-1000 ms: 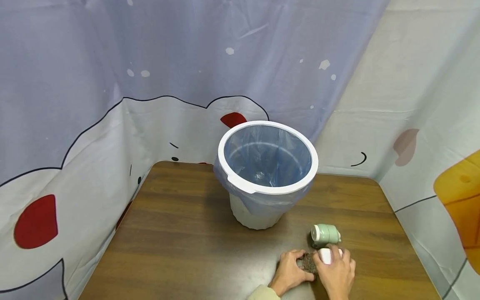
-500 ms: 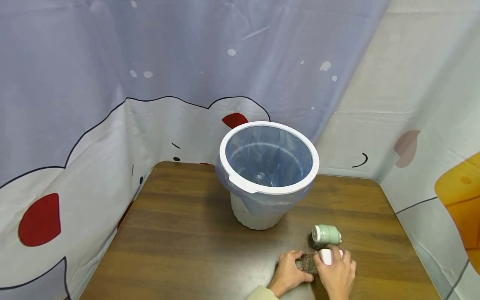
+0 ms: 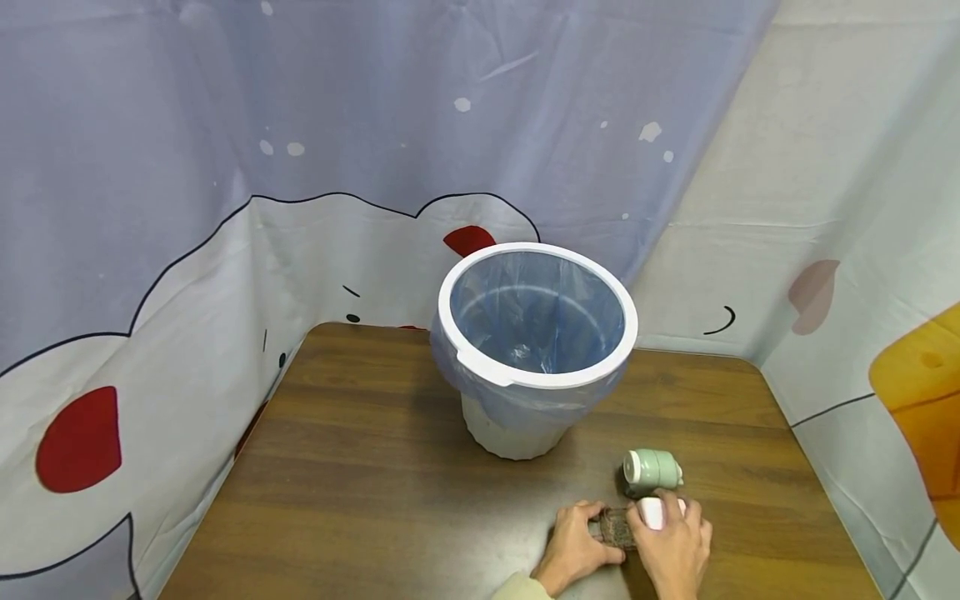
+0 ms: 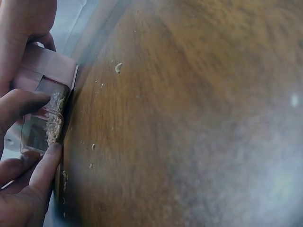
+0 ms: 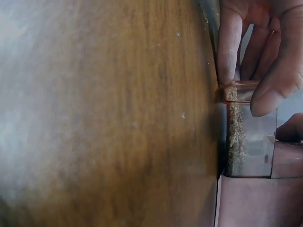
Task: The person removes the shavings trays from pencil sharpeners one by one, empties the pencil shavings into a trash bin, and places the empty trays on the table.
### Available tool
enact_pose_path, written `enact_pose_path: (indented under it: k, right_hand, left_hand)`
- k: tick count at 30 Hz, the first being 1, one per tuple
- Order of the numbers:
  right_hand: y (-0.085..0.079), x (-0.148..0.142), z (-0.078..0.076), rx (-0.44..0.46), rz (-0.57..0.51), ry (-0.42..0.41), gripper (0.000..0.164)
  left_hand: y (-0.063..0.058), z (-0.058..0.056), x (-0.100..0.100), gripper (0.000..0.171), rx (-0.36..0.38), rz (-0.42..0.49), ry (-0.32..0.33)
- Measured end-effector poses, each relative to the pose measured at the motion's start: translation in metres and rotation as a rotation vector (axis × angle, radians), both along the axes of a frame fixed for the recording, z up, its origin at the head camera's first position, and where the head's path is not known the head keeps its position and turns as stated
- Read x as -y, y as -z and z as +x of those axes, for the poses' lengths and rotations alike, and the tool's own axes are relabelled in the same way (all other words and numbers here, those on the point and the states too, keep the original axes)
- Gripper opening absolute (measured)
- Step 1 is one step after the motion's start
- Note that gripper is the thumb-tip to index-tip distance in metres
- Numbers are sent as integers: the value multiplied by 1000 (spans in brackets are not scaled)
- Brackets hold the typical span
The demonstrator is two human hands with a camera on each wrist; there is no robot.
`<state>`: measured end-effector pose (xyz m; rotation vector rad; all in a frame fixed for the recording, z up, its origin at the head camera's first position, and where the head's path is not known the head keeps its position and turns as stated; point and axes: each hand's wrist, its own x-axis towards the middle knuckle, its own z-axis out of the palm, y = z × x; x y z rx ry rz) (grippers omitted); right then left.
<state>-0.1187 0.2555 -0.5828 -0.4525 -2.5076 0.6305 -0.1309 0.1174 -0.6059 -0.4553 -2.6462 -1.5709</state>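
My right hand (image 3: 671,542) grips the pale pink body of a pencil sharpener (image 3: 651,512), which lies on the table. From its left end sticks out a clear shavings drawer (image 5: 258,142), pinched at its far end between the thumb and fingers of my left hand (image 3: 572,543). Brown shavings (image 5: 236,135) lie heaped along the drawer's lower side. In the left wrist view, the drawer (image 4: 40,127) still lines up with the pink body (image 4: 54,64). Part of the body is hidden under my right fingers.
A white bin (image 3: 480,367) lined with a bluish bag stands on the wooden table (image 3: 360,467), behind the hands. Just beyond the right hand a small green cylinder (image 3: 656,469) with a white end lies on its side. Loose shavings (image 4: 118,67) dot the tabletop. Printed curtains surround the table.
My left hand has shifted slightly left with the drawer, and a little more of the drawer shows between the hands. The right hand and the bin have stayed in place.
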Motion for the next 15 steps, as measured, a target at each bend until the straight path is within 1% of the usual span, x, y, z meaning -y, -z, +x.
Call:
enact_pose_path:
  k: [3, 9, 15]
  right_hand:
    - [0, 0, 0, 5, -6, -2, 45]
    - [-1, 0, 0, 3, -9, -3, 45]
    - [-1, 1, 0, 5, -11, 3, 46]
  left_hand:
    - [0, 0, 1, 55, -6, 0, 5]
    - [-1, 0, 4, 55, 7, -13, 8]
    - [-3, 1, 8, 57, 50, -33, 22]
